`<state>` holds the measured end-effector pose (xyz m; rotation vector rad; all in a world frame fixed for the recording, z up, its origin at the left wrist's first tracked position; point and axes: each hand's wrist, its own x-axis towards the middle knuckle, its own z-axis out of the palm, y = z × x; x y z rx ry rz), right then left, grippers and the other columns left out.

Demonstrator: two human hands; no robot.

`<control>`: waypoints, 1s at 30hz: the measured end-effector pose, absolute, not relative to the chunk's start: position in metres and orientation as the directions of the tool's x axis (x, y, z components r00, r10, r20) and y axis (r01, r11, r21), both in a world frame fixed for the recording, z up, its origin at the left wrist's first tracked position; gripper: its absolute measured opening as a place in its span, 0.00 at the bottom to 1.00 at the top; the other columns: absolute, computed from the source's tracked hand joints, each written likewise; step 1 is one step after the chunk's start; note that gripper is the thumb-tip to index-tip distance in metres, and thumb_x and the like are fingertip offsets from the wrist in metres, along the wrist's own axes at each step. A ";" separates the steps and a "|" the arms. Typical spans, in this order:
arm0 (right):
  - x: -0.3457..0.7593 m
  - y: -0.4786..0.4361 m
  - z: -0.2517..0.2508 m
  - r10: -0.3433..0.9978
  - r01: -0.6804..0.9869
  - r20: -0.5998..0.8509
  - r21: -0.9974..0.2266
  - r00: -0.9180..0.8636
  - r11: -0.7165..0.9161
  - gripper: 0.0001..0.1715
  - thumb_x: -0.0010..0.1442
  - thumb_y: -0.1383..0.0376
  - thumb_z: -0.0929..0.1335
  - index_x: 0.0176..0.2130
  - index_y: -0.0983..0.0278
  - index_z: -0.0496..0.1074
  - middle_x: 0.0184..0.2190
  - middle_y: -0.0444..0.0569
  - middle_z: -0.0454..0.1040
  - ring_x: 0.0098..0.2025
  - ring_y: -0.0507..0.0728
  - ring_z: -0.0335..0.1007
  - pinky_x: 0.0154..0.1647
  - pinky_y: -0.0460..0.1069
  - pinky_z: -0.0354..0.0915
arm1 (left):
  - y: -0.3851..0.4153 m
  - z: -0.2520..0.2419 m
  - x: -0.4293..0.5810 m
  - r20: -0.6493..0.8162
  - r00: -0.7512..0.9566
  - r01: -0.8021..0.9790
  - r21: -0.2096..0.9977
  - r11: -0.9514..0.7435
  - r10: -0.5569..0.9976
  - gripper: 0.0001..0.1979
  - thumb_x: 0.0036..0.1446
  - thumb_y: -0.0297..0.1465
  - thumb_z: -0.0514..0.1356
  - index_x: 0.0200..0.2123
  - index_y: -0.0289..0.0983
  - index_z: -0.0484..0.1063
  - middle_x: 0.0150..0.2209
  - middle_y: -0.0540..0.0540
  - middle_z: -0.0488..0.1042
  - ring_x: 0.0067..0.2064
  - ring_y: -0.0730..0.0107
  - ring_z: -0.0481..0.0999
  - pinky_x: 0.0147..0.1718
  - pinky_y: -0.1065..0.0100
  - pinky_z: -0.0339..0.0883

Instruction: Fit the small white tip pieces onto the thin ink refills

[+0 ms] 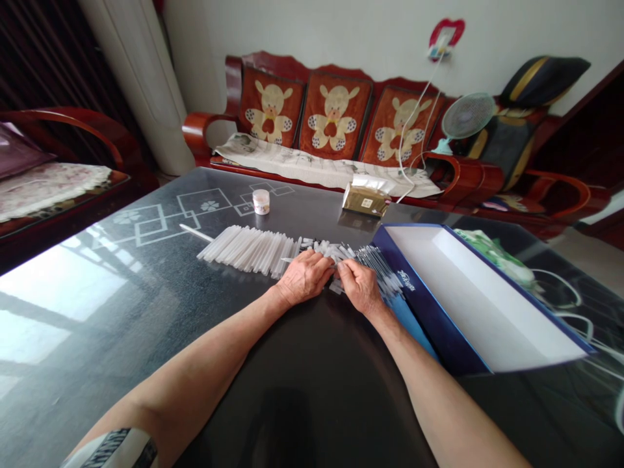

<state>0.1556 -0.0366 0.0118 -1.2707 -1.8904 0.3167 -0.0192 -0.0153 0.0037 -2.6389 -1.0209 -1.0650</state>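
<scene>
My left hand [306, 278] is closed around a slim white pen barrel [286, 260], whose pointed end sticks out to the left. Right beside it, my right hand [358, 283] pinches with thumb and forefinger at the other end; what lies in that pinch is too small to make out. A row of white pen barrels [248, 249] lies to the left of my hands. Behind my fingers are small white and clear pieces [331, 249], perhaps caps. Thin clear pen refills with dark tips [377, 263] lie by my right hand, partly hidden by it.
A blue box with a white inside [492, 292] stands at the right of the dark glossy table [160, 312]. Farther back are a small round tub [261, 201] and a tissue pack [366, 199]. One separate barrel [195, 232] lies far left. White cables [560, 286] run at the right.
</scene>
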 end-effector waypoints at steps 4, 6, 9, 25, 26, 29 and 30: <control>0.153 -0.037 0.014 0.878 0.623 0.454 -0.646 -0.149 0.440 0.18 0.64 0.55 0.61 0.28 0.60 0.72 0.19 0.45 0.72 0.23 0.55 0.68 0.27 0.49 0.64 | -0.014 0.003 -0.020 0.649 0.531 0.619 0.143 -0.772 0.545 0.14 0.66 0.34 0.47 0.39 0.35 0.71 0.31 0.43 0.72 0.35 0.63 0.70 0.39 0.61 0.66; 0.152 -0.037 0.015 0.886 0.595 0.446 -0.681 -0.126 0.427 0.17 0.62 0.55 0.63 0.30 0.60 0.73 0.21 0.45 0.74 0.23 0.55 0.68 0.27 0.49 0.64 | -0.014 0.005 -0.021 0.677 0.511 0.614 0.143 -0.776 0.530 0.14 0.65 0.34 0.48 0.42 0.35 0.71 0.35 0.41 0.73 0.38 0.62 0.71 0.42 0.59 0.66; 0.152 -0.035 0.016 0.912 0.520 0.410 -0.781 0.012 0.345 0.18 0.61 0.52 0.64 0.30 0.61 0.73 0.23 0.46 0.76 0.23 0.54 0.69 0.26 0.49 0.65 | -0.015 0.009 -0.023 0.767 0.386 0.630 0.187 -0.754 0.513 0.13 0.63 0.35 0.52 0.46 0.37 0.71 0.47 0.38 0.72 0.47 0.59 0.70 0.47 0.55 0.65; 0.139 -0.044 0.018 0.866 0.476 0.393 -0.724 -0.310 0.499 0.10 0.60 0.59 0.66 0.35 0.60 0.76 0.30 0.46 0.77 0.31 0.55 0.72 0.33 0.49 0.67 | -0.007 0.026 -0.016 0.032 0.050 -0.436 0.900 -0.007 0.998 0.21 0.49 0.34 0.61 0.47 0.35 0.67 0.33 0.47 0.76 0.29 0.73 0.74 0.29 0.70 0.69; 0.141 -0.042 0.018 0.858 0.484 0.420 -0.708 -0.297 0.514 0.10 0.61 0.60 0.66 0.35 0.60 0.76 0.31 0.46 0.77 0.32 0.55 0.72 0.35 0.49 0.67 | -0.005 0.025 -0.016 0.030 0.041 -0.429 0.903 -0.009 0.999 0.21 0.49 0.32 0.59 0.48 0.35 0.66 0.33 0.48 0.76 0.27 0.75 0.73 0.27 0.71 0.68; 0.148 -0.037 0.017 0.836 0.547 0.521 -0.656 -0.170 0.520 0.09 0.61 0.64 0.65 0.37 0.60 0.76 0.34 0.47 0.77 0.33 0.54 0.72 0.36 0.49 0.67 | 0.000 0.019 -0.020 0.107 -0.037 -0.272 0.956 -0.113 0.994 0.21 0.52 0.30 0.55 0.50 0.35 0.67 0.30 0.50 0.74 0.21 0.80 0.65 0.21 0.74 0.61; 0.149 -0.036 0.016 0.822 0.580 0.550 -0.625 -0.148 0.522 0.09 0.60 0.65 0.65 0.38 0.61 0.76 0.35 0.47 0.77 0.33 0.54 0.72 0.36 0.49 0.67 | 0.001 0.016 -0.022 0.159 -0.075 -0.169 0.971 -0.170 0.984 0.21 0.53 0.29 0.54 0.51 0.35 0.68 0.29 0.51 0.73 0.20 0.80 0.63 0.21 0.74 0.59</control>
